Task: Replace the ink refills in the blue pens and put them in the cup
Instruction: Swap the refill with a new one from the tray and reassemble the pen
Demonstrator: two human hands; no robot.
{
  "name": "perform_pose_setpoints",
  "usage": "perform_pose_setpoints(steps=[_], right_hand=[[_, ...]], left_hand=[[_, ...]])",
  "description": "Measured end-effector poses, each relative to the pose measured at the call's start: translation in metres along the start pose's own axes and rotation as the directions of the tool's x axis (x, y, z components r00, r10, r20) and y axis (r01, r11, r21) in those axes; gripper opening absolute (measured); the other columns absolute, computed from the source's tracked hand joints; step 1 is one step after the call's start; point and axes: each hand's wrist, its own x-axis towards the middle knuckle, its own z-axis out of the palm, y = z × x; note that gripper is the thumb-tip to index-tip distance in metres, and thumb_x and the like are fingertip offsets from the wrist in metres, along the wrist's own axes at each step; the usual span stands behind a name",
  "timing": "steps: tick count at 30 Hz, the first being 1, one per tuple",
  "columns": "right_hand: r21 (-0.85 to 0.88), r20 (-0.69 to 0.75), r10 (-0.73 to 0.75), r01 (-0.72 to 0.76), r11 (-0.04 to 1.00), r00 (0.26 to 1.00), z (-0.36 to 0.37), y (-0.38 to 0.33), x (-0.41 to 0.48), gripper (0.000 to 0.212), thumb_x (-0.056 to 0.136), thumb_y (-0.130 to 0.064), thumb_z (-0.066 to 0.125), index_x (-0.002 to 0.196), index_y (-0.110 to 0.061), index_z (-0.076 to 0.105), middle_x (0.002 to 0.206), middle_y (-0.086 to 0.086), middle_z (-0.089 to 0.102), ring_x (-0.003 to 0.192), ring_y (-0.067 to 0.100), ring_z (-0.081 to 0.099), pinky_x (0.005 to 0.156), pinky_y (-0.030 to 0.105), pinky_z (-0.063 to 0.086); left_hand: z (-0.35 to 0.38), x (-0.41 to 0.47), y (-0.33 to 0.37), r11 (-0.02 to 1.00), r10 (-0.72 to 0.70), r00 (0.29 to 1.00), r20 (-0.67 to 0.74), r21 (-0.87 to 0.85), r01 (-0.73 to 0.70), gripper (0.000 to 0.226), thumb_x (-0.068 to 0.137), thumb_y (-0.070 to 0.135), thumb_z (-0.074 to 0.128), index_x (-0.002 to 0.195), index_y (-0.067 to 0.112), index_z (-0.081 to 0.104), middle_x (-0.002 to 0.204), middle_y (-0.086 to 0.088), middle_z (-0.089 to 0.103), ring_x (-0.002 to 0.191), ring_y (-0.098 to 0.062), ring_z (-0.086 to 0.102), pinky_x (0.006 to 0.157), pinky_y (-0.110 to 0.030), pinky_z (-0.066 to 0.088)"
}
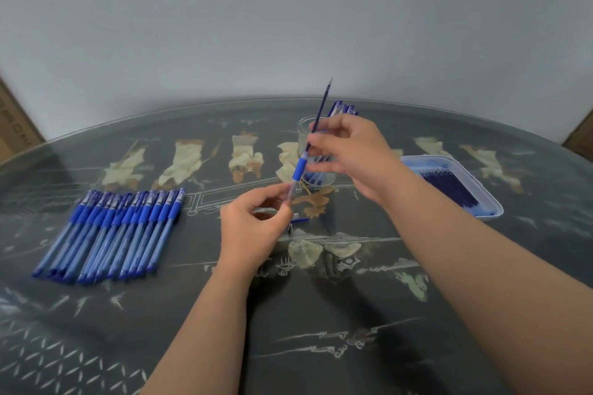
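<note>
My left hand (253, 224) pinches the clear lower end of a blue pen barrel (299, 170), held tilted above the table's middle. My right hand (349, 154) grips a thin dark blue ink refill (322, 107) that sticks partway out of the barrel's top, tip pointing up. Behind my right hand stands a clear glass cup (305, 128) with several blue pens in it. A row of several blue pens (109, 231) lies on the left of the table.
A white plastic tray (481, 183) holding several dark blue refills sits at the right. A pen cap (300, 220) and a small metal tip (290, 228) lie on the table below my hands. The dark patterned table (321, 314) reaches back to a plain wall.
</note>
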Motion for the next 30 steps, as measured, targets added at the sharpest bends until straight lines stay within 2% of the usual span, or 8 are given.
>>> perform_pose_setpoints(steps=[4,9,14,18,22,26,28,30], right_hand=[[-0.06,0.042,0.029,-0.027,0.998,0.999,0.003,0.008,-0.009,0.007,0.091,-0.004,0.066,0.097,-0.008,0.065,0.092,0.009,0.07,0.089,0.025,0.072,0.079,0.041,0.061],[-0.181,0.108,0.013,0.007,0.983,0.994,0.012,0.014,-0.022,0.015,0.096,-0.014,0.062,0.11,-0.014,0.067,0.098,0.011,0.07,0.084,0.02,0.072,0.077,0.037,0.062],[-0.27,0.063,-0.065,0.08,0.959,0.996,0.018,0.033,-0.031,0.02,0.095,-0.014,0.062,0.112,-0.023,0.068,0.094,0.009,0.07,0.082,0.017,0.071,0.073,0.029,0.061],[-0.551,0.084,-0.163,0.182,0.815,0.983,0.023,0.068,-0.037,0.012,0.085,-0.019,0.073,0.093,-0.027,0.068,0.082,-0.006,0.066,0.071,0.003,0.059,0.065,0.009,0.045],[-0.705,0.215,-0.234,0.316,0.635,0.948,0.027,0.096,-0.039,0.016,0.078,-0.027,0.073,0.088,-0.027,0.061,0.087,-0.011,0.055,0.079,0.006,0.055,0.076,0.022,0.047],[-0.714,0.253,-0.336,0.409,0.568,0.907,0.032,0.108,-0.043,0.007,0.077,-0.017,0.069,0.083,-0.018,0.067,0.084,-0.009,0.058,0.081,0.01,0.056,0.075,0.027,0.049],[-0.686,0.211,-0.364,0.403,0.606,0.907,0.032,0.109,-0.04,0.008,0.077,-0.012,0.071,0.081,-0.019,0.069,0.081,-0.011,0.059,0.074,0.005,0.054,0.071,0.022,0.046],[-0.602,0.107,-0.349,0.34,0.723,0.931,0.032,0.1,-0.036,0.016,0.079,-0.008,0.073,0.085,-0.023,0.069,0.081,-0.01,0.063,0.074,0.002,0.057,0.07,0.016,0.046]], left_hand=[[-0.002,-0.002,0.0,1.0,0.002,1.0,0.006,0.002,-0.002,0.021,0.083,0.009,0.074,0.1,0.021,0.077,0.085,0.01,0.075,0.079,-0.006,0.068,0.069,-0.028,0.059],[-0.004,-0.003,0.002,1.0,0.024,1.0,-0.006,0.012,-0.024,0.023,0.082,0.007,0.075,0.097,0.025,0.076,0.083,0.009,0.075,0.078,-0.005,0.067,0.065,-0.013,0.052],[-0.009,0.001,0.007,0.998,0.027,0.999,-0.038,0.054,-0.025,0.029,0.085,0.006,0.071,0.097,0.033,0.071,0.089,0.015,0.074,0.082,0.0,0.068,0.072,-0.012,0.052],[-0.012,0.005,0.01,0.995,-0.019,0.999,-0.038,0.095,0.023,0.031,0.087,0.009,0.069,0.098,0.038,0.068,0.089,0.019,0.073,0.084,0.002,0.068,0.082,-0.025,0.056],[-0.02,0.003,0.008,0.995,-0.047,0.998,-0.043,0.084,0.05,0.032,0.088,0.008,0.068,0.098,0.038,0.066,0.092,0.016,0.073,0.086,-0.003,0.069,0.079,-0.029,0.059],[-0.024,-0.007,-0.001,0.995,-0.035,0.998,-0.051,0.09,0.039,0.029,0.088,0.007,0.069,0.104,0.031,0.07,0.094,0.016,0.074,0.087,-0.003,0.069,0.083,-0.028,0.057],[-0.022,-0.007,-0.005,0.995,-0.045,0.997,-0.061,0.083,0.05,0.029,0.088,0.007,0.068,0.106,0.03,0.07,0.095,0.016,0.074,0.087,0.001,0.068,0.084,-0.028,0.057],[-0.02,-0.005,-0.006,0.995,-0.04,0.998,-0.056,0.085,0.044,0.029,0.089,0.007,0.068,0.107,0.03,0.069,0.097,0.015,0.073,0.085,0.0,0.068,0.083,-0.028,0.057]])
